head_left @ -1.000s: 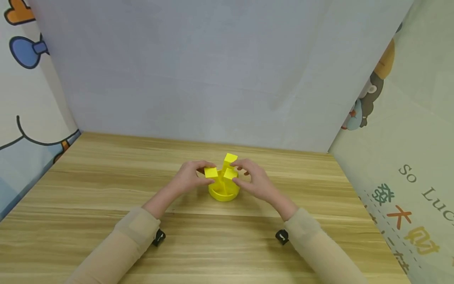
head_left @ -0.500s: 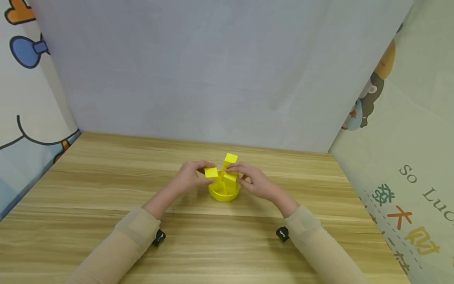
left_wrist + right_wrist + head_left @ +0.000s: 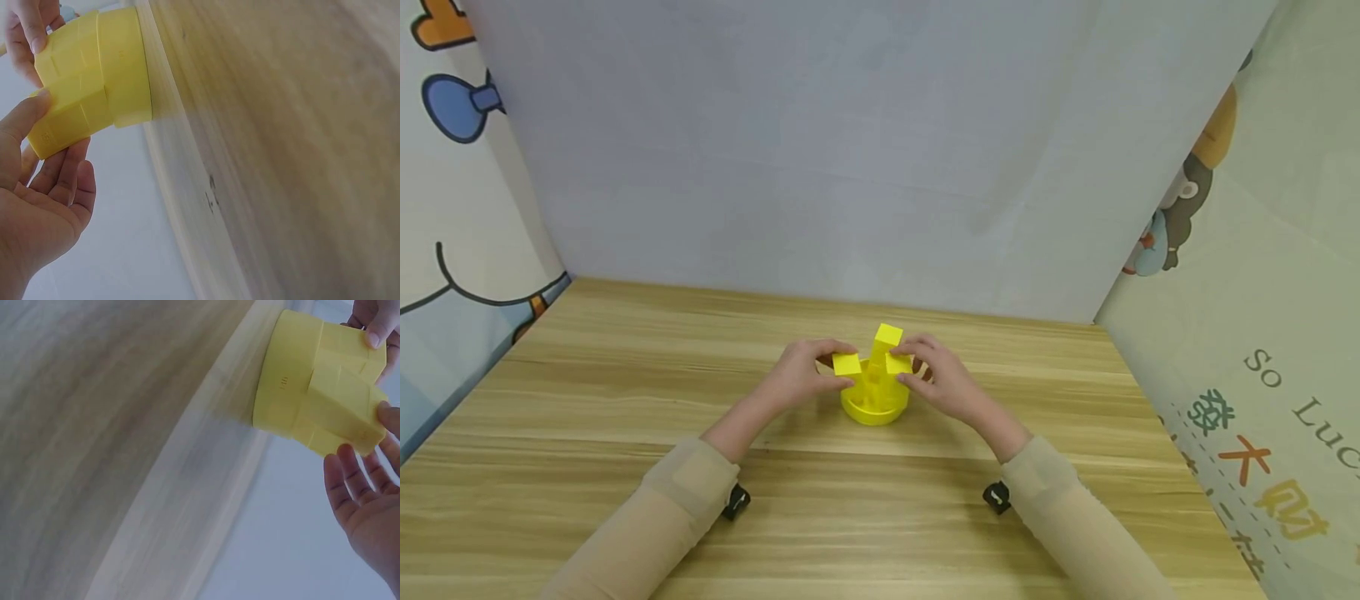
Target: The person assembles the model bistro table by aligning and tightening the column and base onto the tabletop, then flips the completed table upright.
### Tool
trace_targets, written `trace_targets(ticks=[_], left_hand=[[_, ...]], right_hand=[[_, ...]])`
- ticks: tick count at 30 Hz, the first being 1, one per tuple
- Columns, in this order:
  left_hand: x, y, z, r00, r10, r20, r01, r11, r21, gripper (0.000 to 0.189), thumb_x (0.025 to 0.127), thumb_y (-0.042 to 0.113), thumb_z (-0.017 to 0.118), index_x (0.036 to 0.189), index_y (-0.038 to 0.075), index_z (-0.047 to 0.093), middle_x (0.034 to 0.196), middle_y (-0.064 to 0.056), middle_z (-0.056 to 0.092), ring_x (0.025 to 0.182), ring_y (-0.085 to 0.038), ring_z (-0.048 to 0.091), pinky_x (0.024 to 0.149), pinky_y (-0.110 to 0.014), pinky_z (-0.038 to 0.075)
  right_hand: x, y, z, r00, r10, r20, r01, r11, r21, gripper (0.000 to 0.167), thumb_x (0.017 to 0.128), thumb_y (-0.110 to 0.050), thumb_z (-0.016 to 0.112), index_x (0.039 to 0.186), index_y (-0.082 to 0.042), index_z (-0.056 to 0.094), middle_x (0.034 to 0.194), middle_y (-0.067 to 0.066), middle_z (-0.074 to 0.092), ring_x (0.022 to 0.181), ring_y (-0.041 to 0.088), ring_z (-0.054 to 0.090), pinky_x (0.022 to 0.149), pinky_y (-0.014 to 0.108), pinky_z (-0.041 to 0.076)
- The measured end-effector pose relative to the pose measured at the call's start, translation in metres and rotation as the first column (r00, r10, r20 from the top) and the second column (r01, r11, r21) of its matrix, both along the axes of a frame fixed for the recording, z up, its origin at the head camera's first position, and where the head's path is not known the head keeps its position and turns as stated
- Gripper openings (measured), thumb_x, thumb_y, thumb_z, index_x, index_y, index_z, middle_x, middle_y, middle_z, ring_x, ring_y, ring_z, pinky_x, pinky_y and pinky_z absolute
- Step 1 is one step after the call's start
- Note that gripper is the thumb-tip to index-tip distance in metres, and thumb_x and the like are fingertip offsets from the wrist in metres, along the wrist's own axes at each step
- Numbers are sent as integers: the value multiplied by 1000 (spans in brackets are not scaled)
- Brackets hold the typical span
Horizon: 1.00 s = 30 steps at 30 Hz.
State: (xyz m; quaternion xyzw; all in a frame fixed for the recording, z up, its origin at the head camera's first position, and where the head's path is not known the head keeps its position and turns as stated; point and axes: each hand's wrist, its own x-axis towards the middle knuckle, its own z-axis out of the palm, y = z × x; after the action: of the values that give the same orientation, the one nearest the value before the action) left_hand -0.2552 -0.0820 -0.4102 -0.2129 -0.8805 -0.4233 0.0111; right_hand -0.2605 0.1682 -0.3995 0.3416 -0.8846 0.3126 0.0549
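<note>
A round yellow cup-like base (image 3: 874,415) stands on the table with square-topped yellow blocks rising from it. My left hand (image 3: 805,371) pinches the left block (image 3: 847,364) between thumb and fingers; in the left wrist view that block (image 3: 69,115) leans outward from the base's rim. On the other side, my right hand (image 3: 943,379) pinches the right block (image 3: 898,364), thumb at its near side and fingers at its far side. The right wrist view shows this block (image 3: 347,400) also slanting outward above the base (image 3: 287,369). A third block (image 3: 887,335) stands at the back, untouched and partly hidden by my right fingers.
The wood-grain table (image 3: 880,517) reaches back to a pale grey cloth wall (image 3: 850,167). Printed panels border it on the left (image 3: 482,200) and right (image 3: 1247,350). A black wrist camera (image 3: 737,502) hangs beneath each sleeve cuff.
The right block was nearer the middle and now sits farther right. My right fingers shifted across its top, then back to a pinch at its edges. My left hand has stayed put.
</note>
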Motion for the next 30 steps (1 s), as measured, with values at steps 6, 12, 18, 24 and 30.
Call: trace_targets(ticks=[6, 12, 18, 24, 30], left_hand=[[1, 0, -1, 1000, 5, -7, -5, 1000, -4, 44, 80, 19, 76, 121, 9, 63, 110, -7, 66, 95, -24, 61, 80, -36, 51], [2, 1, 1, 1000, 11, 27, -11, 1000, -3, 45, 80, 20, 76, 122, 11, 63, 111, -7, 66, 99, -28, 60, 82, -37, 51], [2, 2, 1, 999, 21, 32, -20, 1000, -12, 44, 80, 20, 76, 122, 11, 63, 113, -6, 65, 99, -26, 60, 82, -36, 51], [2, 1, 1, 1000, 15, 20, -15, 1000, -9, 44, 81, 19, 76, 122, 10, 63, 112, -7, 66, 98, -26, 60, 81, -36, 51], [2, 1, 2, 1000, 11, 23, -11, 1000, -6, 45, 80, 19, 76, 122, 10, 63, 110, -7, 66, 98, -28, 60, 81, -36, 50]], right_hand=[[2, 0, -3, 997, -78, -21, 77, 997, -29, 30, 86, -16, 70, 114, -6, 62, 108, 8, 55, 76, 23, 54, 60, 23, 48], [4, -2, -4, 986, -158, -44, 158, 987, -12, 27, 82, -20, 75, 100, -6, 62, 93, 5, 53, 73, 23, 51, 60, 23, 43], [8, -4, -4, 975, -221, -23, 221, 975, 7, 31, 79, -27, 77, 93, -7, 57, 86, 4, 48, 75, 26, 49, 62, 26, 40], [8, 3, -2, 991, -134, -22, 135, 991, 12, 44, 83, -28, 73, 118, -7, 58, 115, 7, 54, 98, 28, 54, 76, 41, 52], [6, 11, 2, 995, 57, -80, -53, 997, 54, 41, 88, -10, 63, 128, -5, 55, 134, 13, 52, 124, 30, 47, 100, 48, 42]])
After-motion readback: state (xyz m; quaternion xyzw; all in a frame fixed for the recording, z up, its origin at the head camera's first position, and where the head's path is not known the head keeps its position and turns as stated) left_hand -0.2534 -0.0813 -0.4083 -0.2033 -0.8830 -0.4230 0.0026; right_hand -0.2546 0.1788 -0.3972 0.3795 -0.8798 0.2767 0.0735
